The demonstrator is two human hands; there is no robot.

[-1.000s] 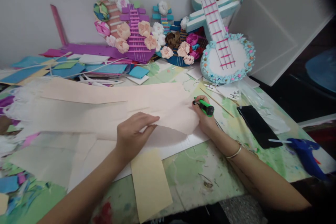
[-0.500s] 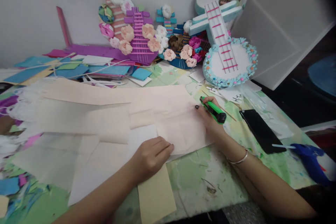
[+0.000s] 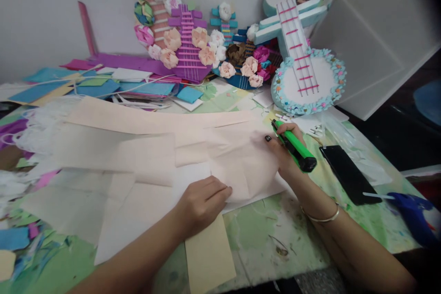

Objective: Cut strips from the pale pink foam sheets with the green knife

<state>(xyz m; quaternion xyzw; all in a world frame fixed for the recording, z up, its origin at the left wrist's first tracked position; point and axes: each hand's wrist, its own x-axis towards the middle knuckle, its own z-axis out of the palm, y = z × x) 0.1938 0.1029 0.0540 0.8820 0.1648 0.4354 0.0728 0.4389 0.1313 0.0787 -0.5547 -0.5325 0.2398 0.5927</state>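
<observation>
A large pale pink paper sheet (image 3: 155, 121) lies across the table, creased and with folds along its right part. My left hand (image 3: 203, 204) rests on its near edge, fingers together and curled, pressing it down; the fingertips are partly hidden. In my right hand (image 3: 287, 156) is a green utility knife (image 3: 296, 142), its tip pointing up and left. That hand's thumb, with a dark nail, lies against the right end of the sheet. White paper (image 3: 122, 234) shows beneath the pink one. A cream paper strip (image 3: 210, 257) sticks out below my left hand.
Decorated guitar-shaped crafts, one light blue (image 3: 306, 73) and one purple (image 3: 188, 46), stand along the wall. Coloured sheets (image 3: 99, 89) are piled at the back left. On the right lie a black phone (image 3: 347, 174) and a blue glue gun (image 3: 413, 216). Paper scraps (image 3: 37, 252) cover the left corner.
The view has shifted slightly. My right hand has turned, so the knife shows more of its side and sits a little further right. The sheet's right part looks more wrinkled; my left hand stays put.
</observation>
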